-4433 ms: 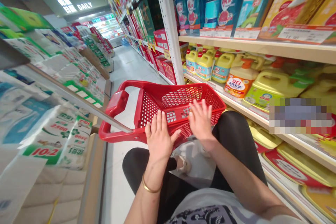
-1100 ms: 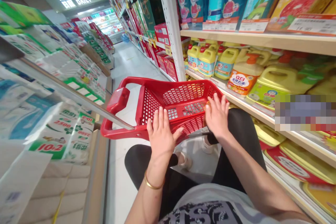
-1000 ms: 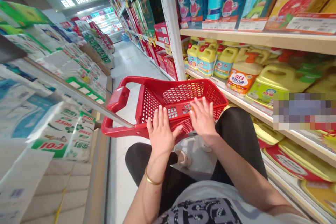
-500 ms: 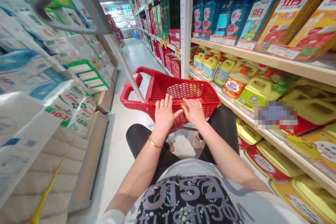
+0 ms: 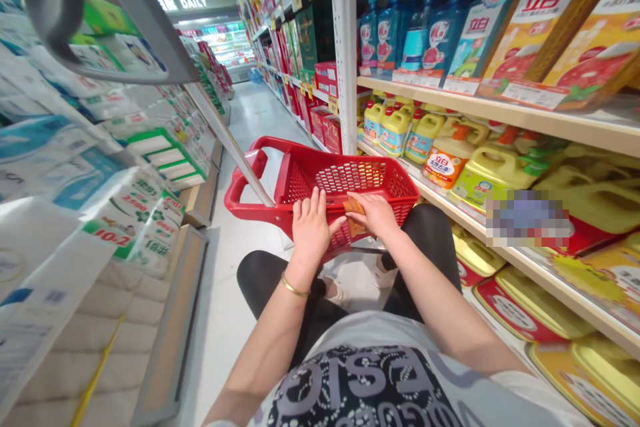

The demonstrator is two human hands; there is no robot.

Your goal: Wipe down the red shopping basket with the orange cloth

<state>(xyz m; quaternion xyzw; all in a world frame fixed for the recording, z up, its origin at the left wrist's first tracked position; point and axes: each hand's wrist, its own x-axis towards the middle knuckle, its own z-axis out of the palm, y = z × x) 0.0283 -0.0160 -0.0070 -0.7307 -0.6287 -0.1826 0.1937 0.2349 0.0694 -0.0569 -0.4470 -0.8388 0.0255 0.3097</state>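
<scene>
A red plastic shopping basket [image 5: 300, 181] with a mesh wall and a long handle [image 5: 236, 200] sits just in front of my lap. My left hand [image 5: 311, 227], a gold bangle [image 5: 294, 287] on its wrist, lies on the near rim with fingers apart. My right hand [image 5: 373, 215] lies over a small flat orange packet [image 5: 356, 215] and presses it against the basket's near side. Part of the packet is hidden by that hand. What the packet is cannot be read. The basket shows nothing else inside it.
Shelves on the right hold yellow plastic jugs [image 5: 395, 130] and blue pump bottles [image 5: 400, 40]. Stacked paper packs [image 5: 100, 213] line the left side, under a grey metal rail [image 5: 150, 37]. A tiled aisle floor [image 5: 260, 120] runs ahead, and my black-clad knees [image 5: 430, 240] lie below the basket.
The orange packet now shows under my right hand; a second ago no packet was visible. My hands have come closer together, and the view has swung so the basket sits further left.
</scene>
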